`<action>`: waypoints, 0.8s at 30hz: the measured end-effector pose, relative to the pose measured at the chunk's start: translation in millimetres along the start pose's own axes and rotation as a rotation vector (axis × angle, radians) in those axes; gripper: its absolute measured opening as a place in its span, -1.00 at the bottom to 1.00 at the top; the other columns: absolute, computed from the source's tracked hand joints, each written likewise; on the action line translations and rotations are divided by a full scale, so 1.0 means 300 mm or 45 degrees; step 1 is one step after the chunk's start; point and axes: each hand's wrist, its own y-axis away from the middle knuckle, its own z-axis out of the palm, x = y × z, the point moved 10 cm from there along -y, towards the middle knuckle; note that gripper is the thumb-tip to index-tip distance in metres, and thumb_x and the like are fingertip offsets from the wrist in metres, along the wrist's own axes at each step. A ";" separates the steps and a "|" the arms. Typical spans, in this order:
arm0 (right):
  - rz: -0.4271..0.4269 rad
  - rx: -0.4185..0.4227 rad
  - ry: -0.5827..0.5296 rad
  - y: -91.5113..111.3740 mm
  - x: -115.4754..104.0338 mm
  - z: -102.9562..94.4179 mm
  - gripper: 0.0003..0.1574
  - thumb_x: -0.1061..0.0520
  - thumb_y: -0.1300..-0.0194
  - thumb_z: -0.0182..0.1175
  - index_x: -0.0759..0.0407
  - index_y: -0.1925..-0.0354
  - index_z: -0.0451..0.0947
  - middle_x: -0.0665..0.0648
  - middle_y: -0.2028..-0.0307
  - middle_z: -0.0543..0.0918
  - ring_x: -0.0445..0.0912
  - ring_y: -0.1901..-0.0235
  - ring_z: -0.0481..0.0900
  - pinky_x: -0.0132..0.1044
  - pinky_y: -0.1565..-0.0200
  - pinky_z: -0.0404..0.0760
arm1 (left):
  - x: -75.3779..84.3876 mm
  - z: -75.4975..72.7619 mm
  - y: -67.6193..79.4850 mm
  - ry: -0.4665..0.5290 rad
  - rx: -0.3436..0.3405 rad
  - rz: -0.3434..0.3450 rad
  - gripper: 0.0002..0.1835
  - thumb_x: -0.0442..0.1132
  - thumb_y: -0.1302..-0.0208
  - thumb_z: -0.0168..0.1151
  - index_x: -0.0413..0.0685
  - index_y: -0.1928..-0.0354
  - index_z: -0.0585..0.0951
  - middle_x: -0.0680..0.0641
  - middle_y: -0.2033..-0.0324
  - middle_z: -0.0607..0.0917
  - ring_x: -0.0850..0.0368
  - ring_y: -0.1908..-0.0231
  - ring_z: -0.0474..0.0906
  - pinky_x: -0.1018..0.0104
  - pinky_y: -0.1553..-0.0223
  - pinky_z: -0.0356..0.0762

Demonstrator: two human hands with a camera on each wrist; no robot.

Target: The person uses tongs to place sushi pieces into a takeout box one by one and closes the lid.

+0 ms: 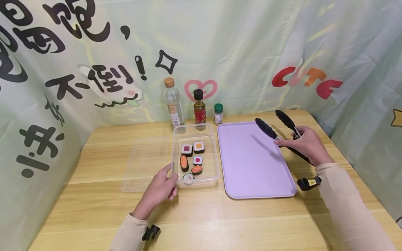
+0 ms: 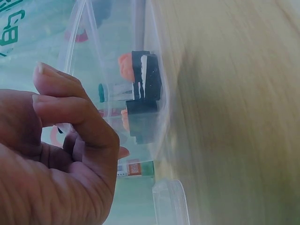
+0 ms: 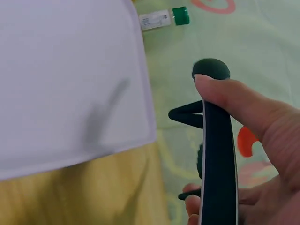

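Note:
My left hand [image 1: 160, 186] holds the near left corner of a clear plastic container [image 1: 205, 182], its fingers bent at the rim. Inside lie several sushi pieces: square rolls [image 1: 186, 150] with white rice and dark wrap, orange-topped pieces [image 1: 184, 163] and smaller rolls. The left wrist view shows orange toppings [image 2: 126, 67] through the container wall. My right hand [image 1: 309, 144] grips black tongs [image 1: 267, 129], which are spread apart above the right side of a lilac tray [image 1: 254, 164]. In the right wrist view the thumb presses on one arm of the tongs [image 3: 219, 154].
A flat clear lid [image 1: 146, 165] lies left of the container. Along the back stand a tall bottle with an orange cap [image 1: 174, 108], a dark-capped red-labelled bottle [image 1: 200, 113] and a green-capped shaker [image 1: 218, 115]. A printed curtain [image 1: 238, 52] hangs behind the table.

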 end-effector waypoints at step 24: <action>0.214 0.115 -0.216 -0.004 0.222 0.014 0.63 -0.30 -0.09 0.48 0.58 -0.46 -0.37 0.60 -0.17 0.18 0.33 -0.20 0.17 0.23 -0.21 0.35 | 0.000 -0.001 0.002 -0.017 0.004 -0.010 -0.32 -0.25 -0.47 -0.07 -0.10 -0.59 0.09 -0.12 0.73 0.55 0.13 0.80 0.40 0.36 0.78 0.30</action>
